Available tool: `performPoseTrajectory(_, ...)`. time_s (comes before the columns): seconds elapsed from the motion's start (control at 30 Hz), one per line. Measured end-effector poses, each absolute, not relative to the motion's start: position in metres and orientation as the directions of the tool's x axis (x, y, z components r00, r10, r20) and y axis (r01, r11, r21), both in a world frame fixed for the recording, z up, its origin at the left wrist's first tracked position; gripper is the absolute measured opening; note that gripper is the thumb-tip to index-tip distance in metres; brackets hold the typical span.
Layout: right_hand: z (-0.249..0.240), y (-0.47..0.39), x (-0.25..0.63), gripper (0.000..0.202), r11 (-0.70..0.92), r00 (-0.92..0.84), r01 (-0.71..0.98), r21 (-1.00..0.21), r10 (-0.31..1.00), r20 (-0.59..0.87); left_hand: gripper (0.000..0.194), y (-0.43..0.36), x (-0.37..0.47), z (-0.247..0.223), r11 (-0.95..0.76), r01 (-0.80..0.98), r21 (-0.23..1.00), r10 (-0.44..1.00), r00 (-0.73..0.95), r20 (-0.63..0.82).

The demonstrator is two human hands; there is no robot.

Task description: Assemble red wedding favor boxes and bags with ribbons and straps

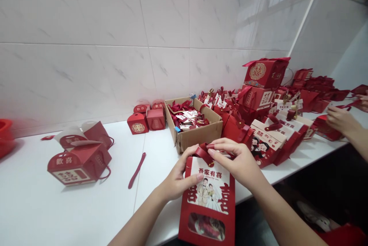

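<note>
A tall red gift box (208, 205) stands at the counter's front edge, with a wedding-couple picture on its front and a clear window low down. My left hand (179, 177) grips its upper left side, thumb pressed on the front. At the top, my right hand (243, 161) has its fingers closed on the dark red ribbon (203, 154); the exact pinch is partly hidden. Just behind the box sits a cardboard carton (198, 135) holding loose ribbons and tags. A loose red strip (137, 170) lies to the left on the white counter.
Red candy boxes with cord handles (79, 161) stand at left, beside a red basin (5, 136). Small boxes (138, 123) sit by the wall. Stacked gift boxes (267, 73) and picture bags (267, 144) crowd the right. Another person's hand (340, 119) works at far right.
</note>
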State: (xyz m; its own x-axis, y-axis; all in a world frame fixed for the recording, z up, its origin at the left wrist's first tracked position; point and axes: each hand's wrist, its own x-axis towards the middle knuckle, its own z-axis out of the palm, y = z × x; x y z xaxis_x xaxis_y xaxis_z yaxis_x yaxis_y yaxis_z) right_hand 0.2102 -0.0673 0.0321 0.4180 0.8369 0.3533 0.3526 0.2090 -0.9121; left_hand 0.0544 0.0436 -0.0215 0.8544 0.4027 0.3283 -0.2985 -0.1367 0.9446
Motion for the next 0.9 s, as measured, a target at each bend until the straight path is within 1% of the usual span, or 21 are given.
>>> performPoseTrajectory(0.1, 0.035, -0.066, 0.21, 0.022, 0.218, 0.406, 0.378, -0.9, 0.834, 0.373, 0.052, 0.044, 0.054, -0.021, -0.162, -0.294, 0.942, 0.405, 0.85, 0.336)
performPoseTrajectory(0.2, 0.036, -0.067, 0.211, 0.025, 0.244, 0.339, 0.412, -0.878, 0.854, 0.396, 0.049, 0.043, 0.055, -0.02, -0.127, -0.296, 0.947, 0.406, 0.855, 0.322)
performPoseTrajectory(0.33, 0.038, -0.07, 0.212, 0.027, 0.201, 0.243, 0.508, -0.838, 0.899, 0.363, 0.046, 0.041, 0.056, -0.018, -0.122, -0.309, 0.943, 0.405, 0.852, 0.332)
performPoseTrajectory(0.5, 0.042, -0.069, 0.214, 0.023, 0.194, 0.2, 0.539, -0.82, 0.916, 0.348, 0.047, 0.04, 0.057, -0.019, -0.097, -0.311, 0.946, 0.405, 0.856, 0.322)
performPoseTrajectory(0.57, 0.043, -0.068, 0.214, 0.025, 0.199, 0.186, 0.592, -0.781, 0.909, 0.373, 0.048, 0.04, 0.056, -0.021, -0.125, -0.304, 0.944, 0.413, 0.85, 0.328)
performPoseTrajectory(0.63, 0.043, -0.069, 0.211, 0.031, 0.183, 0.199, 0.685, -0.705, 0.884, 0.423, 0.049, 0.041, 0.057, -0.022, -0.173, -0.297, 0.939, 0.425, 0.837, 0.343)
performPoseTrajectory(0.7, 0.042, -0.068, 0.206, 0.029, 0.146, 0.247, 0.744, -0.653, 0.847, 0.471, 0.05, 0.042, 0.057, -0.022, -0.21, -0.302, 0.93, 0.434, 0.823, 0.366)
performPoseTrajectory(0.8, 0.042, -0.065, 0.198, 0.013, 0.109, 0.33, 0.729, -0.676, 0.81, 0.485, 0.049, 0.042, 0.059, -0.022, -0.222, -0.31, 0.924, 0.433, 0.818, 0.378)
performPoseTrajectory(0.9, 0.041, -0.063, 0.192, 0.008, 0.072, 0.381, 0.73, -0.68, 0.783, 0.492, 0.049, 0.039, 0.06, -0.022, -0.245, -0.282, 0.928, 0.443, 0.818, 0.366)
